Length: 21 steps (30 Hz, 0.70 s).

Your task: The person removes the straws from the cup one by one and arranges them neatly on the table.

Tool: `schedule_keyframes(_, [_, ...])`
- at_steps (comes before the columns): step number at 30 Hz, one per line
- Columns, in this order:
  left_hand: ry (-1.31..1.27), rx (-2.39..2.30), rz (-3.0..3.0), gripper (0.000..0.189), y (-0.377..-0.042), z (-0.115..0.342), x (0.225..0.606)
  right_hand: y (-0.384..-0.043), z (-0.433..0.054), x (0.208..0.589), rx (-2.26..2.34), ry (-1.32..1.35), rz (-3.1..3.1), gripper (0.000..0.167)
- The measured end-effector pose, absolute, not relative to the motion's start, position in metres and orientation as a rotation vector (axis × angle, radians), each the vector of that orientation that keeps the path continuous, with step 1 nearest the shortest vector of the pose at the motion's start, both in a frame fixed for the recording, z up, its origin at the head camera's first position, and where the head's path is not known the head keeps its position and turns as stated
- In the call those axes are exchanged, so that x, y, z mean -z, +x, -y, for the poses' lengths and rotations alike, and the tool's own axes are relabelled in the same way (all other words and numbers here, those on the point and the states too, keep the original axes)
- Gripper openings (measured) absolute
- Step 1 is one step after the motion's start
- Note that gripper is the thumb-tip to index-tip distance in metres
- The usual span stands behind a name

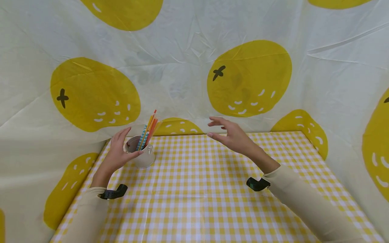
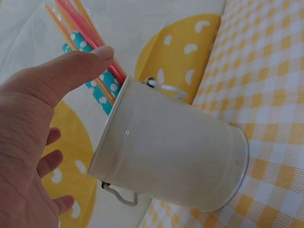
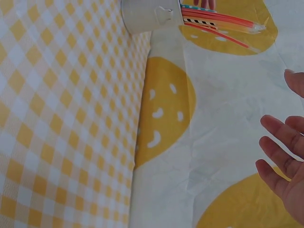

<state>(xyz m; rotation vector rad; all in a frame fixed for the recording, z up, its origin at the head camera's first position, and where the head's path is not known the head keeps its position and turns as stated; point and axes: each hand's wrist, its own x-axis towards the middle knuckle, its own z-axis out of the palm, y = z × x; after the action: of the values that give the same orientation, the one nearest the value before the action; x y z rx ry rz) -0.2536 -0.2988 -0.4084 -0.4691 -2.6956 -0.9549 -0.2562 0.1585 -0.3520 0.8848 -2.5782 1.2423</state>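
A cream metal pail [image 1: 145,159] with small side handles [image 2: 166,89] stands upright at the back left of the table. Slim coloured sticks [image 1: 149,131] lean out of it, orange, red and turquoise with white dots, looking like drinking straws. My left hand [image 1: 116,153] is at the pail's near left side, thumb and fingers spread. In the left wrist view its thumb [image 2: 71,71] passes in front of the sticks, above the rim. My right hand [image 1: 232,136] hangs in the air right of the pail, holding nothing, fingers loosely bent and apart.
A yellow and white checked cloth [image 1: 188,189] covers the table. Behind it and at both sides hangs a pale curtain [image 1: 179,84] printed with large yellow fruit. Each wrist wears a black camera mount [image 1: 257,184].
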Motion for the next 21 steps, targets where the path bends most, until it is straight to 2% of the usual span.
schedule_keyframes(21, [-0.391,1.245,2.764,0.102,-0.265,0.307,0.424,-0.259,-0.113,0.358,-1.373,0.961,2.564,0.048])
